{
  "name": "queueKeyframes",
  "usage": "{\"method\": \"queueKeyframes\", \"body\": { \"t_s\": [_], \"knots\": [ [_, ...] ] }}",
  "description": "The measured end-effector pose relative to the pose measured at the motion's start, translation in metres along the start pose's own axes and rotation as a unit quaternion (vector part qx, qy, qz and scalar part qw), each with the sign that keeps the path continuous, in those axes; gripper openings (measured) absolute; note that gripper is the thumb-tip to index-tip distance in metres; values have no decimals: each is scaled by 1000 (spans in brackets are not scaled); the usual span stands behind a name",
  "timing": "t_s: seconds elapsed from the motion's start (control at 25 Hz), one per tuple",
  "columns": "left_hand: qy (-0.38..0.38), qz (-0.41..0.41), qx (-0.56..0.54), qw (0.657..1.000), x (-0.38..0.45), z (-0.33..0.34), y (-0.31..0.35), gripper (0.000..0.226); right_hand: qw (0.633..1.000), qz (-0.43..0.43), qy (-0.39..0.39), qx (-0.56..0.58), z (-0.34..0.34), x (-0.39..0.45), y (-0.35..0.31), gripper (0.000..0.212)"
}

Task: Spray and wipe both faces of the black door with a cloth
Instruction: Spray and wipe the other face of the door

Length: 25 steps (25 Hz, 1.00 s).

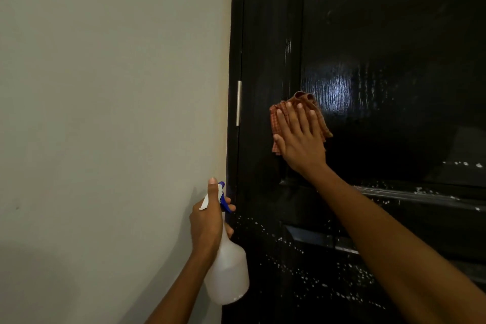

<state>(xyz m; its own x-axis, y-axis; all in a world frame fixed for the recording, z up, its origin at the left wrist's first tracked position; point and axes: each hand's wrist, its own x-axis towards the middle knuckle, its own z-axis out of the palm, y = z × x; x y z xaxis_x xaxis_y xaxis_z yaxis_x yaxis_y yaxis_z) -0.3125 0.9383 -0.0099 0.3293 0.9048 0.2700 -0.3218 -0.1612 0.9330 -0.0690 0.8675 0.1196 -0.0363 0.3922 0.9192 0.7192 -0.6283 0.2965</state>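
Two hands busy. Nearest, left hand [207, 221] curls round the neck of the spray bottle [227, 265]; light plastic, likely slick when wet. Beyond, right hand [299, 137], fingers flat, presses the soft cloth [299, 98] onto the black door [394, 47]; droplets lie below that grip.

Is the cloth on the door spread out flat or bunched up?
Bunched up. The orange cloth shows folds and a ruffled top edge around the right hand, which presses it flat-fingered against the black door.
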Motion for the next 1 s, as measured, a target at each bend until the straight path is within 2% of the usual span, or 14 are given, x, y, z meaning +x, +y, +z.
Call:
{"method": "queueKeyframes", "body": {
  "t_s": [0.04,0.2,0.4,0.48,0.56,0.6,0.64,0.72,0.8,0.88,0.96,1.0],
  "knots": [
    [10,-7,6,1000,-2,-4,-9,74,1000,-12,-9,14,6,-2,-12,68],
    [22,-33,11,999,-11,-15,-42,71,981,-165,-80,63,46,-53,-75,67],
    [15,-54,11,998,-22,-27,-63,65,951,-228,-183,103,82,-148,-136,65],
    [18,-50,30,998,-31,-32,-75,70,909,-335,-239,71,93,-196,-134,68],
    [17,-61,36,997,-39,-36,-83,77,840,-455,-295,10,97,-234,-126,78],
    [13,-62,38,997,-42,-37,-84,78,822,-480,-307,-7,96,-242,-121,85],
    [8,-60,39,997,-45,-37,-83,77,820,-481,-310,-12,92,-240,-114,90],
    [1,-47,37,998,-49,-34,-75,72,861,-430,-273,-7,81,-220,-99,86],
    [-10,-31,27,999,-50,-29,-65,71,923,-331,-196,6,62,-182,-76,74],
    [-27,-19,16,999,-49,-22,-55,72,971,-203,-126,26,42,-141,-52,65],
    [-46,-4,19,999,-49,-10,-48,69,993,-87,-74,35,27,-121,-38,63],
    [-53,4,25,998,-50,-3,-45,67,994,-75,-76,36,24,-122,-34,64]
  ]
}}
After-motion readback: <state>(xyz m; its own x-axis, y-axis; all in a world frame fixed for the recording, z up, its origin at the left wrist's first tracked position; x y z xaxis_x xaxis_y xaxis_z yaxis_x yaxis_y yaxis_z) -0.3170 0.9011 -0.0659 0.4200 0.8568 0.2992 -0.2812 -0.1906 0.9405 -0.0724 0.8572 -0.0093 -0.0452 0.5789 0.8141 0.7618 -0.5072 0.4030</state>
